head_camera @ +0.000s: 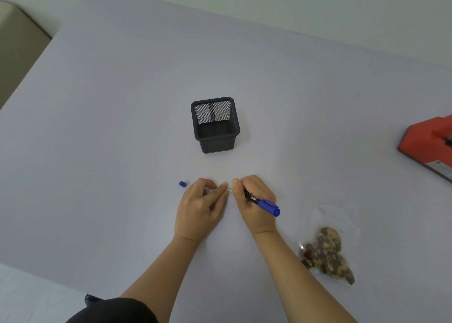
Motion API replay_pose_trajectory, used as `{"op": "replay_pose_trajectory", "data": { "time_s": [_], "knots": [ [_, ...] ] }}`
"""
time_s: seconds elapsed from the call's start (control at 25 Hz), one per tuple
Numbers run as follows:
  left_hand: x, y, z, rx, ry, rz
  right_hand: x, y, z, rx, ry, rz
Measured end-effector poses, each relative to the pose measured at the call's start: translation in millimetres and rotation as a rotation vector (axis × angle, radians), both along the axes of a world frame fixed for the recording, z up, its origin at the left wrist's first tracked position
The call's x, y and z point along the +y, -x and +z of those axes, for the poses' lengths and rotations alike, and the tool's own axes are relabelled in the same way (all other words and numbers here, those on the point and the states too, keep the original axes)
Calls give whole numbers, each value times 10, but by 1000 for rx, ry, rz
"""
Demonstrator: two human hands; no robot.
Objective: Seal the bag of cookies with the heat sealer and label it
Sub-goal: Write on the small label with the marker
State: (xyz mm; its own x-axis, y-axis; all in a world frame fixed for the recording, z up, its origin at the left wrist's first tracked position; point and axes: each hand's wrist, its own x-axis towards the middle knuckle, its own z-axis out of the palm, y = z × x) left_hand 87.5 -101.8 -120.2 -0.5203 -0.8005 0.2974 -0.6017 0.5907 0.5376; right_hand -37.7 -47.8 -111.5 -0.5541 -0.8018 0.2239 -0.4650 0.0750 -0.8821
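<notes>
We note a pale lilac table (pixel 122 107) filling most of the view, with a beige seat edge (pixel 17 44) past its far left corner.

At the right edge sits the orange heat sealer (pixel 426 144), only partly in frame, well apart from everything else.

A black mesh pen holder (pixel 214 124) stands upright near the table's middle, square-mouthed, nothing visible inside it.

The clear bag of cookies (pixel 327 254) lies flat on the table near the right forearm, to the right of both hands and apart from them. The dark cookies are bunched at the bag's near end; the far end of the bag is see-through plastic lying flat. We cannot tell whether that end is sealed.

The left hand (pixel 200 207) rests on the table in front of the holder, fingers curled, with thumb and forefinger tips pressed down on the left end of a small pale label strip (pixel 230 189).

The right hand (pixel 254 198) is closed around a blue-and-black marker (pixel 263 201), the capped blue rear end pointing back and to the right, the tip end hidden under the fingers at the label. The thumb lies by the strip's right end.

The strip shows only as a short stretch between the two hands; any writing on it is too small to read.

A small blue pen cap (pixel 182 184) lies on the table just left of the left hand, not touching it.
</notes>
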Motion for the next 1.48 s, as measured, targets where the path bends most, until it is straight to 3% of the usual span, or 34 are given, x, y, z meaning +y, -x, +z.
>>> {"op": "replay_pose_trajectory", "data": {
  "time_s": [1.48],
  "knots": [
    [2, 15, -9, -4, -4, 1, -5, 18, 1, 34, 28, -1]
  ]
}}
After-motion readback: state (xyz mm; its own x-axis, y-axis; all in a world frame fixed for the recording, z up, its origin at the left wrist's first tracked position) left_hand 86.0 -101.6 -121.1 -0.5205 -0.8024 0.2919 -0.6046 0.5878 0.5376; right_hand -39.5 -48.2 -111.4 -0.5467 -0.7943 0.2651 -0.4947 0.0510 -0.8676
